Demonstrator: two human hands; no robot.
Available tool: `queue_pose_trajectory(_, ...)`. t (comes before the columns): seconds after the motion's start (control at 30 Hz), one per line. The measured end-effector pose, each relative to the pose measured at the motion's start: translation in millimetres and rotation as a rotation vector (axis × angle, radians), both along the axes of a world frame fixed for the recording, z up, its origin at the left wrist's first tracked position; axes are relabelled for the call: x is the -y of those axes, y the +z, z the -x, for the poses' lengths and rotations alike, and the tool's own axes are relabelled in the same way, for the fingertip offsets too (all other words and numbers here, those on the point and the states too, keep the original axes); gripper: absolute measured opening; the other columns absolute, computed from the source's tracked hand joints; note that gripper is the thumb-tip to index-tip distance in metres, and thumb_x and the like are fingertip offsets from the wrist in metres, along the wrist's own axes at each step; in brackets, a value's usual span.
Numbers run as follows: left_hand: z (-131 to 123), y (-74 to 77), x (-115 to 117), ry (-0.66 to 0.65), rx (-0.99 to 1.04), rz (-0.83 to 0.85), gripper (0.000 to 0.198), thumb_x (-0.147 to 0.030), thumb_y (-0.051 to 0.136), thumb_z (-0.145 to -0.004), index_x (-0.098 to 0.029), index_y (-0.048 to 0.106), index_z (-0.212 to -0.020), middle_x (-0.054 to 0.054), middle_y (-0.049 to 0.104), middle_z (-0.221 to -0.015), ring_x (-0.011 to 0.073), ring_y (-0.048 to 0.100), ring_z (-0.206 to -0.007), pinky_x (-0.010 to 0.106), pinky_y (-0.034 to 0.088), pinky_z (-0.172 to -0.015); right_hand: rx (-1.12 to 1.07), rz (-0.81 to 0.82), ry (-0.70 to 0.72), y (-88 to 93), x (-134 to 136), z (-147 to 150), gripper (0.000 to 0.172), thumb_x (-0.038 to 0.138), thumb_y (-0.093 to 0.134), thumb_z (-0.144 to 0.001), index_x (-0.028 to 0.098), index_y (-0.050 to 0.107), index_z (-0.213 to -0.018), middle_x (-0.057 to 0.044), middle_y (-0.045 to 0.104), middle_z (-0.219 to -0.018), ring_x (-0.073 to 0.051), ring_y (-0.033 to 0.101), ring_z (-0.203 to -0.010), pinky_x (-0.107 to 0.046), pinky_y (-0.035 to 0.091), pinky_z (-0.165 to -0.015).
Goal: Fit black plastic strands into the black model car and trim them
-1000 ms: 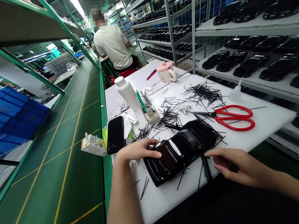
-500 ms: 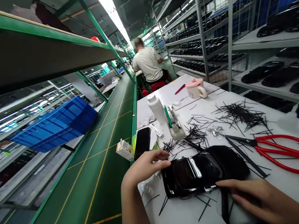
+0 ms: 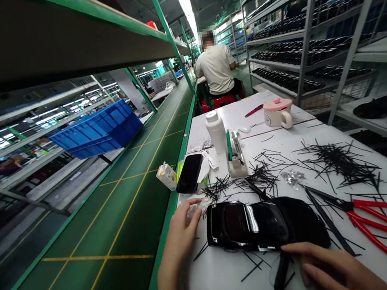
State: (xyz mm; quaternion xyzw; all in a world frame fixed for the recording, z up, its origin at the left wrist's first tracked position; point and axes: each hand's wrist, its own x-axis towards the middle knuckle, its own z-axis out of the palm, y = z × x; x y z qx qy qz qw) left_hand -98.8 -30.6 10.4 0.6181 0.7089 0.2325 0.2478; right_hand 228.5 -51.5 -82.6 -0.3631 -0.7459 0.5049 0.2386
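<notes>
A glossy black model car [image 3: 241, 222] lies on the white table in front of me, its roof facing up. My left hand [image 3: 183, 234] is just beyond its left end, thumb and fingers apart, with the fingertips at a crumpled clear plastic bag [image 3: 199, 208]. My right hand [image 3: 328, 258] is at the car's near side, index finger stretched out to its lower edge and thumb apart below. Beside that finger lies a dark, narrow tool [image 3: 281, 277], its kind unclear. Red-handled scissors [image 3: 370, 208] and a thin black strip [image 3: 331, 226] lie to the right.
Black thin sticks [image 3: 343, 161] lie scattered around small silvery pieces [image 3: 293, 178]. Behind the car stand a white bottle [image 3: 216, 132], a tool holder [image 3: 236, 163], a phone [image 3: 189, 173] and a lidded mug [image 3: 278, 113]. A green conveyor [image 3: 118, 224] runs left; a person [image 3: 216, 69] sits ahead.
My left hand has moved off the car's left end to the plastic bag. The right hand stays at the car's near side. The view has turned left, so the background appears farther right.
</notes>
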Motion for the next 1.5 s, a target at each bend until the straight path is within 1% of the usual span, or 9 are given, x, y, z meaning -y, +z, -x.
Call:
queue_pose_trajectory(0.13,-3.8,-3.8,6.0,0.024,0.026,-0.041,0.033,-0.045,0.048,-0.095,-0.022,0.062,-0.114,0.007,0.064,-0.126,0.0252,0.055,-0.123,0.035,0.040,-0.106,0.027,-0.032,0.021,3.1,-0.1,-2.7,0.041,0.047,0.036,-0.100,0.032,0.058,-0.132,-0.003,0.072,-0.084,-0.019,0.072,-0.074,-0.023,0.057,-0.060)
queue_pose_trajectory(0.33,-27.9,4.5,-3.6,-0.147,0.037,-0.049,0.028,-0.039,0.048,-0.097,-0.023,0.062,-0.115,0.004,0.065,-0.123,0.0222,0.057,-0.118,0.032,0.042,-0.105,0.055,-0.024,0.020,2.1,3.5,-6.0,0.038,0.040,0.039,-0.102,0.031,0.055,-0.135,0.000,0.070,-0.085,-0.016,0.069,-0.079,-0.023,0.055,-0.071)
queue_pose_trajectory(0.6,-66.6,-11.6,-14.3,-0.344,0.036,-0.162,0.021,-0.027,0.049,-0.097,-0.023,0.061,-0.114,0.003,0.067,-0.117,0.0203,0.060,-0.112,0.035,0.044,-0.101,-0.065,-0.012,-0.253,4.3,22.3,7.5,0.028,0.039,0.045,-0.100,0.029,0.066,-0.116,0.003,0.065,-0.073,-0.011,0.061,-0.065,-0.020,0.049,-0.065)
queue_pose_trajectory(0.77,-62.8,-27.2,2.4,-0.326,-0.032,-0.285,0.027,-0.030,0.048,-0.099,-0.025,0.054,-0.125,0.005,0.061,-0.129,0.0210,0.054,-0.122,0.040,0.042,-0.108,-0.079,-0.417,-0.440,1.5,18.5,-12.3,0.019,0.028,0.050,-0.098,0.028,0.066,-0.109,0.002,0.069,-0.083,-0.012,0.066,-0.073,-0.020,0.052,-0.070)
queue_pose_trajectory(0.9,-48.8,-46.6,20.7,-0.276,-0.115,-0.332,0.039,-0.033,0.052,-0.098,-0.030,0.046,-0.136,0.006,0.052,-0.141,0.0234,0.047,-0.133,0.046,0.040,-0.112,0.304,-0.579,-0.796,7.7,-4.3,-43.3,0.024,0.040,0.055,-0.095,0.022,0.062,-0.109,-0.003,0.066,-0.082,-0.016,0.062,-0.066,-0.026,0.050,-0.059)
queue_pose_trajectory(1.0,-47.4,-66.1,32.0,-0.131,-0.148,-0.431,0.046,-0.032,0.054,-0.096,-0.030,0.042,-0.140,0.009,0.043,-0.148,0.0270,0.038,-0.140,0.052,0.036,-0.114,0.501,-0.654,-0.657,12.8,-24.6,-54.5,0.029,0.038,0.050,-0.097,0.019,0.057,-0.118,-0.006,0.067,-0.090,-0.019,0.065,-0.070,-0.027,0.050,-0.055)
queue_pose_trajectory(1.2,-61.6,-76.2,42.1,0.087,-0.031,-0.417,0.046,-0.035,0.052,-0.098,-0.031,0.041,-0.142,0.008,0.033,-0.155,0.0260,0.031,-0.146,0.051,0.032,-0.117,0.736,-1.099,-0.193,16.2,-66.3,-58.6,0.060,-0.010,0.033,-0.079,0.019,0.063,-0.123,-0.014,0.064,-0.113,-0.024,0.065,-0.090,-0.030,0.053,-0.061)
queue_pose_trajectory(1.37,-62.4,-73.2,42.6,0.126,0.038,-0.372,0.041,-0.037,0.050,-0.098,-0.029,0.048,-0.138,0.008,0.034,-0.154,0.0272,0.031,-0.146,0.051,0.032,-0.118,0.574,-1.320,0.162,13.0,-101.5,-81.0,0.038,-0.006,0.039,-0.087,0.015,0.068,-0.101,-0.014,0.068,-0.112,-0.021,0.064,-0.087,-0.033,0.056,-0.070)
queue_pose_trajectory(1.5,-57.9,-76.6,42.7,0.092,0.020,-0.373,0.043,-0.037,0.053,-0.097,-0.030,0.047,-0.139,0.008,0.034,-0.154,0.0272,0.031,-0.146,0.051,0.033,-0.118,0.379,-1.374,0.175,22.1,-105.6,-94.0,0.033,-0.002,0.041,-0.092,0.015,0.065,-0.107,-0.013,0.071,-0.111,-0.023,0.066,-0.098,-0.036,0.057,-0.082)
